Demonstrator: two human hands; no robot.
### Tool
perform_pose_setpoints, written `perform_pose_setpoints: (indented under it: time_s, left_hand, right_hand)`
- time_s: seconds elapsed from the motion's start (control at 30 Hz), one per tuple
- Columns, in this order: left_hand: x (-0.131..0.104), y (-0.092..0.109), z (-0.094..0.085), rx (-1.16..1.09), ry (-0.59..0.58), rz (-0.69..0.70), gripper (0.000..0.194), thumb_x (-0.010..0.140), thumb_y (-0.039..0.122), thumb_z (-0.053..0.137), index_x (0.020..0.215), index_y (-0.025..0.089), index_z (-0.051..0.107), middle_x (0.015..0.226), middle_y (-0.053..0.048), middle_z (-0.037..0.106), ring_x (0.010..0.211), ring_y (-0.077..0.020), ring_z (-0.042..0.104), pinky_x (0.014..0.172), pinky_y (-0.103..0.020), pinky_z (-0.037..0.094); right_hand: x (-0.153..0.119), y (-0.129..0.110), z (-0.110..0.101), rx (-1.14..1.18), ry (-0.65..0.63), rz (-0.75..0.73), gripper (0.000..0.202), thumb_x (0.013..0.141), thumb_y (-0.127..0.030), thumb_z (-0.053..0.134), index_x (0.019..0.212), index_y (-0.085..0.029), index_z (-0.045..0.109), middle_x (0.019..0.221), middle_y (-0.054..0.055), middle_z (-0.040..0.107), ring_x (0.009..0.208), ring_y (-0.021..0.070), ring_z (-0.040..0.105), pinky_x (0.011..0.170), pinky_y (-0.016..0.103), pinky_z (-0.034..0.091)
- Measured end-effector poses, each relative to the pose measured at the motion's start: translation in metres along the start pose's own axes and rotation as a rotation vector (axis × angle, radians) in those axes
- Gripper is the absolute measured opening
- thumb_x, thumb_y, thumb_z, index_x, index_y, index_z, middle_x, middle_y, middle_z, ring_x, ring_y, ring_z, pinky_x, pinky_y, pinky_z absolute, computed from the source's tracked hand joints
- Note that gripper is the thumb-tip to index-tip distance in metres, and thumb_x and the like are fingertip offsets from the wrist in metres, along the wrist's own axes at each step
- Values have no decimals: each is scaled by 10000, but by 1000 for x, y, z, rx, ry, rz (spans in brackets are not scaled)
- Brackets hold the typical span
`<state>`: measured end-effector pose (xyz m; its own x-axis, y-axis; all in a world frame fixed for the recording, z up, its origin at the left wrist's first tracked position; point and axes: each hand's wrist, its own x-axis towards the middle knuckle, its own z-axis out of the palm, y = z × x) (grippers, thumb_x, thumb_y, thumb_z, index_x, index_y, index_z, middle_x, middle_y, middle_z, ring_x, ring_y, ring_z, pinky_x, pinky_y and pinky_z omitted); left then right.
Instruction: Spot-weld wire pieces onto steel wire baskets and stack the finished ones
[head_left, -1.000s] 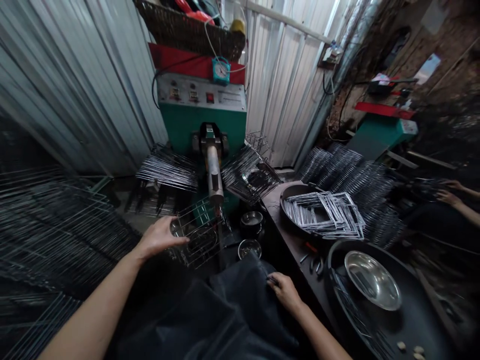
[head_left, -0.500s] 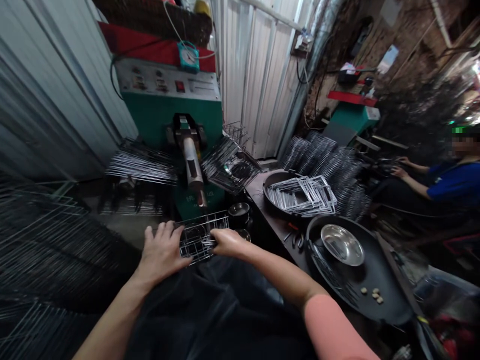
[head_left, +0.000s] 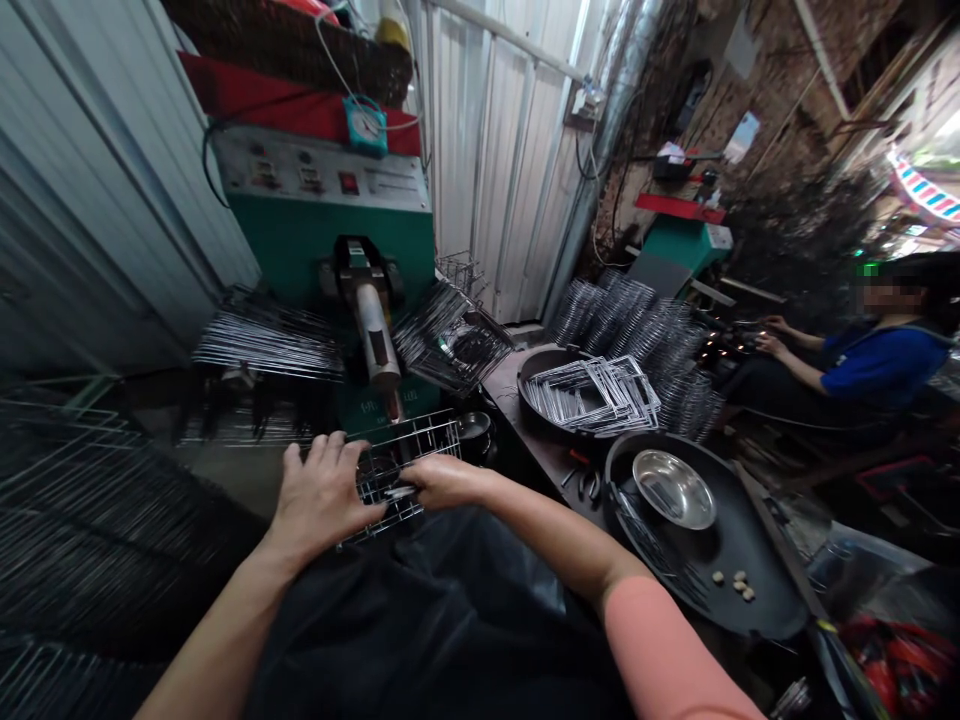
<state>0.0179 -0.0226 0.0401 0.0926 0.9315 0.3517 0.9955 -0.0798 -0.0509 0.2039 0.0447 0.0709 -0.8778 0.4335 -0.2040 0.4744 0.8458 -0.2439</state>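
A wire basket [head_left: 431,436] of metal rods is held low in front of the green machine [head_left: 330,240], just beneath its metal electrode arm [head_left: 377,345]. My left hand [head_left: 322,495] grips the basket's left side, thumb and fingers wrapped over the wires. On the right, my right hand [head_left: 442,482] is closed in a fist at the basket's inner part, around some thin metal pieces whose ends poke out to the left. The electrode's tip sits near the basket's upper wires; whether they touch is unclear.
Wire frames [head_left: 270,335] are piled left of the machine, others [head_left: 454,335] right of it. A black pan [head_left: 559,420] holds square wire frames; a larger black tray [head_left: 780,600] holds a steel bowl [head_left: 673,488]. Pliers [head_left: 592,485] lie between. A person [head_left: 874,370] sits at far right near sparks.
My right hand and the basket have shifted slightly left and my view has turned a little right. Sparks now show by the other person's hands.
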Motion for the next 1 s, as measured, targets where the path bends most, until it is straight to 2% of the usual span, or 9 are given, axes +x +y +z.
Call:
perform_pose_setpoints:
  time_s: [0.13, 0.23, 0.37, 0.47, 0.57, 0.8, 1.0]
  left_hand:
    - [4, -2, -1, 14, -37, 6, 461, 636, 513, 698, 958, 184, 676, 1251, -251, 581, 1208, -444, 513, 1006, -622, 389]
    - [5, -3, 1, 20, -76, 5, 401, 622, 491, 723, 900, 205, 686, 1290, -252, 566, 1230, -445, 504, 1016, -623, 387]
    - [8, -6, 5, -24, -79, -6, 438, 628, 469, 694, 983, 212, 669, 1239, -214, 604, 1182, -407, 539, 995, -595, 409]
    - [14, -7, 8, -72, -85, -12, 556, 643, 456, 648, 1118, 168, 629, 1211, -208, 621, 1150, -391, 554, 991, -590, 411]
    - [20, -9, 10, -81, -109, -25, 669, 649, 453, 623, 1226, 117, 590, 1270, -234, 605, 1205, -404, 531, 1015, -600, 396]
    - [21, -10, 12, -100, -152, -33, 691, 648, 477, 632, 1231, 108, 610, 1305, -239, 591, 1238, -421, 520, 1036, -600, 388]
    - [17, -8, 17, -99, -150, -51, 709, 655, 513, 649, 1232, 103, 599, 1316, -258, 572, 1243, -439, 507, 1041, -613, 376]
  right_hand:
    - [0, 0, -2, -56, 55, -17, 160, 868, -141, 624, 1013, -125, 690, 1058, 114, 730, 925, 205, 678, 659, 242, 448]
    - [-1, 0, 1, -82, 53, -5, 167, 881, -120, 595, 1014, -135, 696, 1051, 106, 732, 929, 215, 678, 649, 262, 453]
    - [1, 5, 6, -82, 90, -6, 175, 891, -131, 589, 1025, -160, 698, 1076, 90, 732, 946, 212, 680, 654, 273, 465]
    - [4, 10, 8, -97, 97, -9, 202, 904, -144, 588, 1075, -165, 694, 1114, 82, 729, 982, 207, 682, 661, 275, 470]
    - [7, 14, 5, -117, 81, -9, 219, 912, -144, 583, 1102, -157, 692, 1129, 82, 729, 992, 208, 685, 647, 278, 468]
    - [10, 17, 6, -140, 63, -27, 193, 924, -158, 575, 1077, -164, 692, 1091, 72, 732, 955, 203, 690, 610, 275, 447]
    - [11, 18, 7, -96, 55, -14, 204, 919, -149, 579, 1086, -161, 694, 1124, 83, 726, 978, 202, 683, 661, 271, 476]
